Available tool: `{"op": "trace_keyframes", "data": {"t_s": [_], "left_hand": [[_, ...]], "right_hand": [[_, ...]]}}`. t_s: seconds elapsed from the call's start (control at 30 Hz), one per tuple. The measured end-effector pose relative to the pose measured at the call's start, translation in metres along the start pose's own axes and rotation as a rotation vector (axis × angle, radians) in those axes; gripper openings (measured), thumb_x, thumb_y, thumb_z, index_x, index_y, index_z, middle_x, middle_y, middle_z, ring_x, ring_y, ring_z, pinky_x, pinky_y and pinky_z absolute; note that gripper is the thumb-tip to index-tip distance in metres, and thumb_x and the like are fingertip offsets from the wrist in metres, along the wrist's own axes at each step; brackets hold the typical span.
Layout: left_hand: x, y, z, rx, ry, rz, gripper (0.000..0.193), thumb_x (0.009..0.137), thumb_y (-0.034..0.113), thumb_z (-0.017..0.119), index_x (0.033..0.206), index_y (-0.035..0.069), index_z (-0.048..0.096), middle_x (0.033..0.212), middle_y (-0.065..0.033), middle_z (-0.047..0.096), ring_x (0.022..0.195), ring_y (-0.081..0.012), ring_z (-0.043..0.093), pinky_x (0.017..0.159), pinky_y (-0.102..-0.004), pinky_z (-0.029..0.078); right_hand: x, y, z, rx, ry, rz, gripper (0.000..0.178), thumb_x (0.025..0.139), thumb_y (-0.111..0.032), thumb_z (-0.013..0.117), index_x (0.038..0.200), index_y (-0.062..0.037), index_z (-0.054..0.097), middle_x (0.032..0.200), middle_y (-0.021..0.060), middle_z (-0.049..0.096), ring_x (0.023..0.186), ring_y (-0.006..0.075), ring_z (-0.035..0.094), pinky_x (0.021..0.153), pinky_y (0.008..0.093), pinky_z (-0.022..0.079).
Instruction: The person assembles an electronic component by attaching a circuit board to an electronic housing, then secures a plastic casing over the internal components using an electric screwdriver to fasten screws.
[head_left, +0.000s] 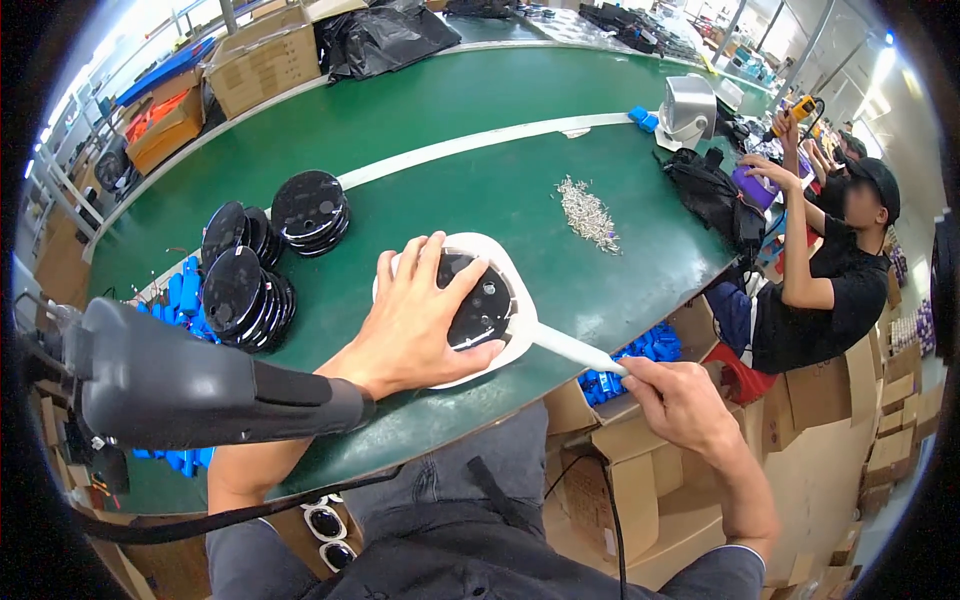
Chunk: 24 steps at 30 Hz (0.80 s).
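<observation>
A white paddle-shaped housing (519, 297) with a long white handle (577, 349) lies on the green table in front of me. A dark, glossy round disc (490, 310) sits inside its ring. My left hand (425, 310) is pressed flat over the disc and ring, fingers spread. At the handle's end, just past the table's near edge, my right hand (683, 402) grips it with closed fingers. A large black device (200, 380) juts in from the left and hides part of my left forearm.
Stacks of black discs (312, 210) stand left, beside blue cylindrical parts (185, 290). A pile of small metal screws (590, 215) lies right of the housing. Below the edge, a cardboard box (640, 450) holds blue parts (655, 345). A co-worker (820, 270) sits at right near a black bag (715, 195).
</observation>
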<state>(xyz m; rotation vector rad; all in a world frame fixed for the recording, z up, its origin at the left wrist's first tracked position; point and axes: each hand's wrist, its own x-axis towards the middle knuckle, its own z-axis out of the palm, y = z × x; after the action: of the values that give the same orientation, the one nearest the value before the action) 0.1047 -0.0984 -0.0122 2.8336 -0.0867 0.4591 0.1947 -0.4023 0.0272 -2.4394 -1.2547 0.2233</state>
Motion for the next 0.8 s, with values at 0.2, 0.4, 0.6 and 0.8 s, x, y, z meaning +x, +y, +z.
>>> {"op": "trace_keyframes", "data": {"t_s": [0.2,0.4,0.6,0.8], "left_hand": [[0.000,0.000,-0.001,-0.004,-0.002,-0.003,0.081,0.071,0.049,0.074,0.139,0.012,0.048,0.139,-0.0372,0.035,0.131,-0.0493,0.034,0.108,-0.0571,0.025],[0.000,0.000,0.001,0.000,0.009,0.007,0.082,0.071,0.050,0.073,0.139,0.012,0.048,0.139,-0.0372,0.035,0.130,-0.0500,0.034,0.107,-0.0575,0.025],[-0.001,-0.001,0.000,0.017,-0.019,0.030,0.082,0.072,0.050,0.072,0.140,0.012,0.046,0.139,-0.0370,0.034,0.130,-0.0498,0.033,0.107,-0.0581,0.024],[0.001,-0.002,-0.001,0.022,-0.035,0.045,0.083,0.073,0.051,0.071,0.141,0.012,0.045,0.140,-0.0367,0.034,0.130,-0.0500,0.033,0.107,-0.0587,0.024]], "right_hand": [[0.004,-0.005,-0.013,0.006,-0.045,0.013,0.019,0.093,-0.017,0.059,0.108,-0.0069,0.064,0.073,0.0174,0.064,0.065,0.0378,0.063,0.057,0.0471,0.048],[0.006,-0.002,-0.013,0.023,-0.092,0.026,0.019,0.093,-0.017,0.058,0.108,-0.0060,0.063,0.072,0.0181,0.064,0.065,0.0386,0.063,0.057,0.0469,0.048],[0.010,0.011,-0.005,0.056,-0.061,-0.044,0.018,0.093,-0.015,0.058,0.106,-0.0032,0.063,0.071,0.0199,0.062,0.064,0.0389,0.062,0.055,0.0457,0.047],[0.009,0.030,0.017,0.177,-0.032,-0.065,0.019,0.093,-0.013,0.059,0.108,-0.0028,0.064,0.069,0.0202,0.061,0.062,0.0382,0.062,0.054,0.0441,0.047]]}}
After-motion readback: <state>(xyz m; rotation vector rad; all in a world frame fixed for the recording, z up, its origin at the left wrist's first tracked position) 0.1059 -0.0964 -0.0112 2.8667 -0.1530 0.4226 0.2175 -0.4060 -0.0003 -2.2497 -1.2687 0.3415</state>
